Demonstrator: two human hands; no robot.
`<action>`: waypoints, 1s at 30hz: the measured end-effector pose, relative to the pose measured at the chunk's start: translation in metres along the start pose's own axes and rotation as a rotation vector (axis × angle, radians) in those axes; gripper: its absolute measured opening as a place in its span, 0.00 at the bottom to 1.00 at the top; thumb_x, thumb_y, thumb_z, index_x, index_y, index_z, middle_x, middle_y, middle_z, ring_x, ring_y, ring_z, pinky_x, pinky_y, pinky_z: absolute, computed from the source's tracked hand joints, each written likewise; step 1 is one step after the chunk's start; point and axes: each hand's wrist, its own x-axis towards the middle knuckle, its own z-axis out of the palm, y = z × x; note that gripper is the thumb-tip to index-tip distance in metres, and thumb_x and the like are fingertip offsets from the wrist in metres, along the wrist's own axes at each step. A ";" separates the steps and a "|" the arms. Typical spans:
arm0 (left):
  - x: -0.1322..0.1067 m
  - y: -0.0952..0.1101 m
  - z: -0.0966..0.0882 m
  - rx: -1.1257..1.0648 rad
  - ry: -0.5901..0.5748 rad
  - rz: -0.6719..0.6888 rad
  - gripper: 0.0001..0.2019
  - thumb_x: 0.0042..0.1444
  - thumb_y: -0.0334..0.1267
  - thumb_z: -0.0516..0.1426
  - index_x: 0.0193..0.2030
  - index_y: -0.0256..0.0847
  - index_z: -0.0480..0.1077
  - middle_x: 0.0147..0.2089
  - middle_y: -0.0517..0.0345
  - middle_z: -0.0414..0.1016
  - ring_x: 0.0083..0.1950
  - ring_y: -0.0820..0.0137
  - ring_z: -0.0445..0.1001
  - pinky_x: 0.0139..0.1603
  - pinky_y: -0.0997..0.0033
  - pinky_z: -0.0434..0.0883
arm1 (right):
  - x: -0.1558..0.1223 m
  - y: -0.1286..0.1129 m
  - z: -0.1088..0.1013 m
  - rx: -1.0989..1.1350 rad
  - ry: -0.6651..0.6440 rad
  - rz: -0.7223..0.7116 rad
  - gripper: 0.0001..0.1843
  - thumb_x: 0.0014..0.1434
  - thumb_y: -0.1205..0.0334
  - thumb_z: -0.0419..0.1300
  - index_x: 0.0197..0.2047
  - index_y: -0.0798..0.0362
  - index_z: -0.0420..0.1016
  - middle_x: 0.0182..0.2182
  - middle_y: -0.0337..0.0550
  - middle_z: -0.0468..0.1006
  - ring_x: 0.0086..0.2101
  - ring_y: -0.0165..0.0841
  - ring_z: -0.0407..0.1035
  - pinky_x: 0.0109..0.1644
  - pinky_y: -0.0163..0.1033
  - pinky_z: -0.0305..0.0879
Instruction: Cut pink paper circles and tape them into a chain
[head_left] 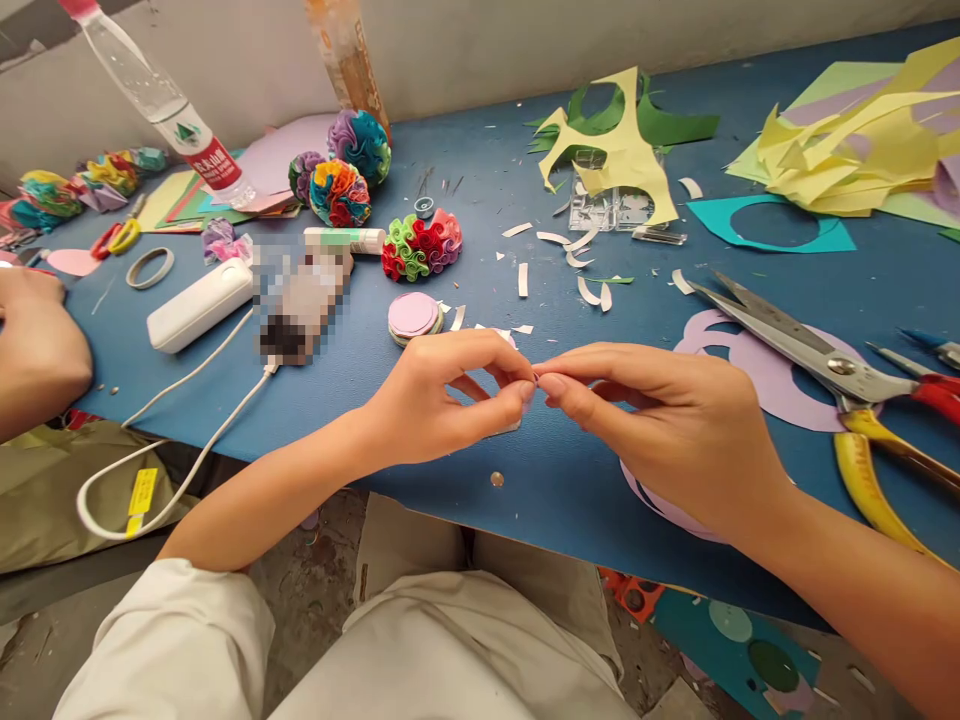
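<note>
The left hand (pixel 427 395) and right hand (pixel 679 415) meet, each grip pinched on a tiny purplish piece (pixel 536 380) above the desk (pixel 480 280), left of the large scissors (pixel 840 367).

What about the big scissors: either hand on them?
No: the left hand and right hand meet at their fingertips, apart from the scissors.

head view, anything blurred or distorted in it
In the head view, blocky pixelation covers much of the plugged-in device; also in the head view, the clear bottle leans, probably wide-angle distortion; and in the head view, the tiny piece between the fingers is too small to make out.
</note>
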 end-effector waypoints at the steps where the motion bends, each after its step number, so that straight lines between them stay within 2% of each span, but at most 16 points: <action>1: 0.000 0.001 0.000 -0.001 -0.012 -0.014 0.04 0.56 0.31 0.58 0.32 0.37 0.74 0.31 0.58 0.77 0.33 0.77 0.75 0.27 0.86 0.72 | 0.000 0.000 0.000 -0.004 -0.008 0.003 0.09 0.60 0.55 0.60 0.33 0.44 0.81 0.30 0.38 0.82 0.27 0.33 0.74 0.28 0.37 0.71; 10: 0.000 0.002 -0.004 -0.117 -0.081 -0.062 0.03 0.57 0.30 0.59 0.32 0.37 0.74 0.32 0.57 0.77 0.34 0.76 0.75 0.27 0.86 0.71 | -0.002 0.001 -0.003 -0.038 -0.013 -0.030 0.10 0.61 0.54 0.59 0.33 0.43 0.82 0.26 0.38 0.80 0.25 0.31 0.72 0.25 0.35 0.67; 22: -0.001 0.001 -0.004 -0.106 -0.076 -0.063 0.03 0.57 0.31 0.60 0.32 0.37 0.74 0.32 0.57 0.78 0.34 0.76 0.76 0.27 0.85 0.70 | -0.003 0.002 -0.003 -0.105 0.027 -0.127 0.08 0.60 0.56 0.60 0.34 0.42 0.82 0.25 0.36 0.79 0.23 0.28 0.69 0.21 0.34 0.61; 30: -0.001 0.001 -0.004 -0.147 -0.087 -0.038 0.03 0.57 0.29 0.60 0.32 0.37 0.74 0.32 0.58 0.78 0.34 0.77 0.76 0.27 0.86 0.70 | -0.001 0.000 -0.003 -0.103 0.001 -0.133 0.09 0.61 0.60 0.59 0.32 0.44 0.81 0.25 0.36 0.79 0.23 0.28 0.70 0.20 0.32 0.61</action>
